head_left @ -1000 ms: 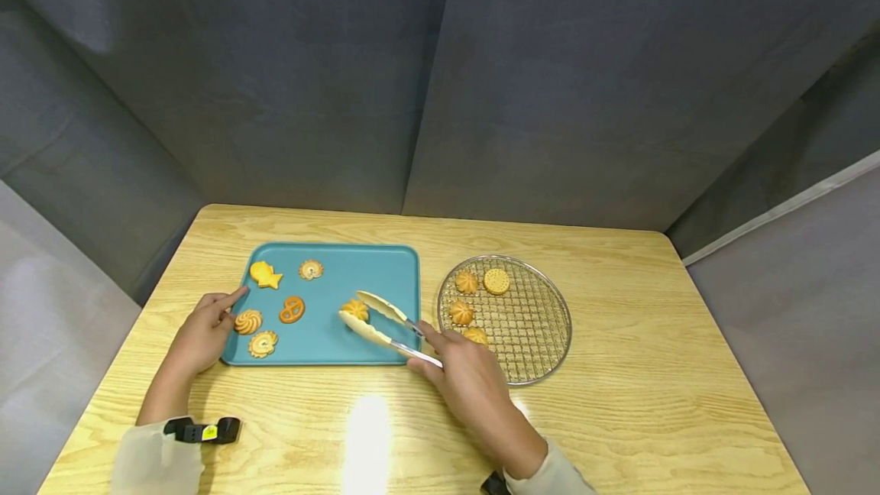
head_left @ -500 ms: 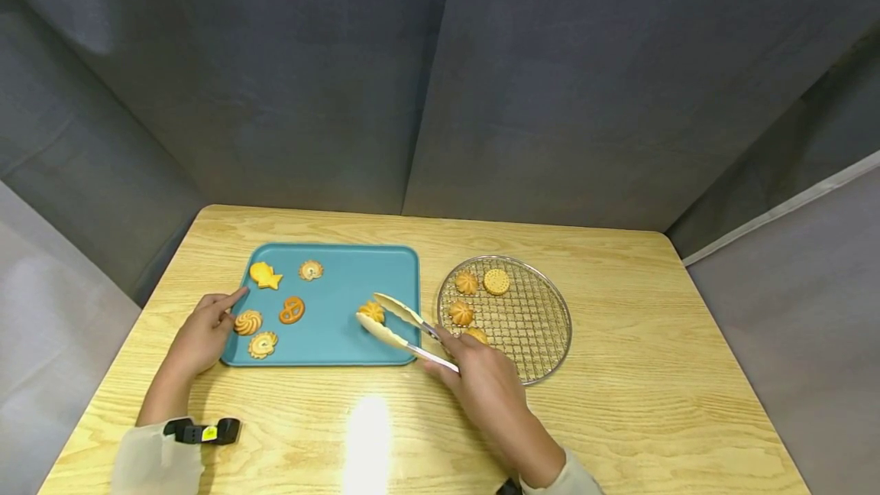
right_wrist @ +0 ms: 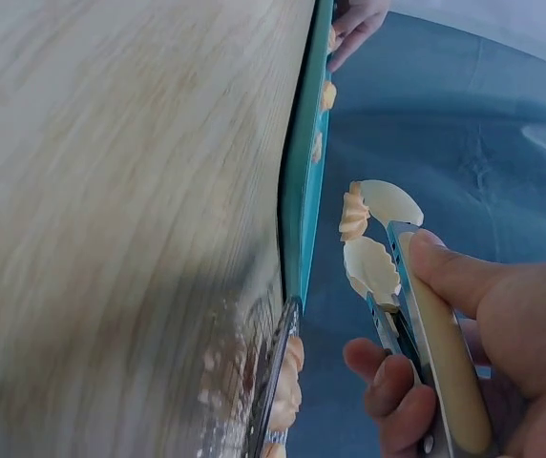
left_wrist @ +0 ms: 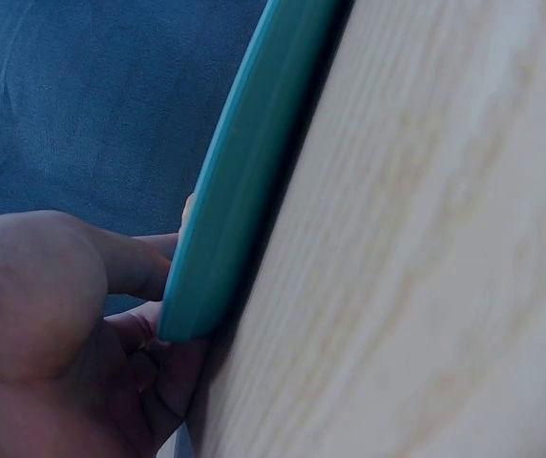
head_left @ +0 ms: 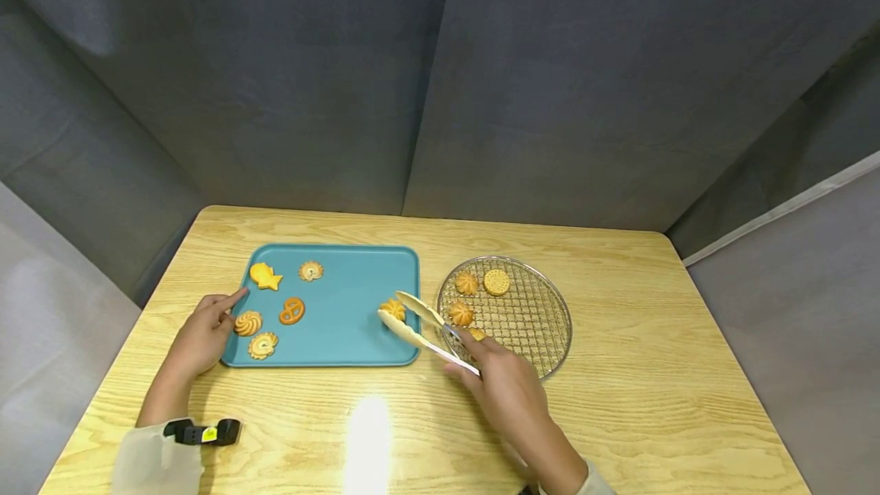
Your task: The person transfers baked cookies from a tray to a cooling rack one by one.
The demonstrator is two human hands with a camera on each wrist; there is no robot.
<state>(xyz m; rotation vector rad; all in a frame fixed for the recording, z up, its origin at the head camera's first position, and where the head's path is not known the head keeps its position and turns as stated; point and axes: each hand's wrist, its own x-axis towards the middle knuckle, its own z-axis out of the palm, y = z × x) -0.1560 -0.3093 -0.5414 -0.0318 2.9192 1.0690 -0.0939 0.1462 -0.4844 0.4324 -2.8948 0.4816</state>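
Right hand (head_left: 512,388), tongs (head_left: 404,330) and ridged cookie (head_left: 393,309) shifted toward three o'clock; right fingers clamped round tongs, cookie gripped over three-o'clock end of teal tray (head_left: 351,273); left hand (head_left: 202,338) pinches nine-o'clock rim; seemingly mid-transfer; next calls for clearing rim, gentle lowering onto wire rack (head_left: 532,315)

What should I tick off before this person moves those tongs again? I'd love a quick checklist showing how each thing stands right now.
1. Right hand has its grip on the tongs: ok.
2. Cookie between the tongs' tips: ok.
3. Cookie lifted off the tray: ok, apart from it in the right wrist view.
4. Left hand at the tray's left edge: ok.
5. Cookie over the wire rack, the likely destination: not ok, above the tray's right side.
6. Cookie pinched firmly: cannot tell.
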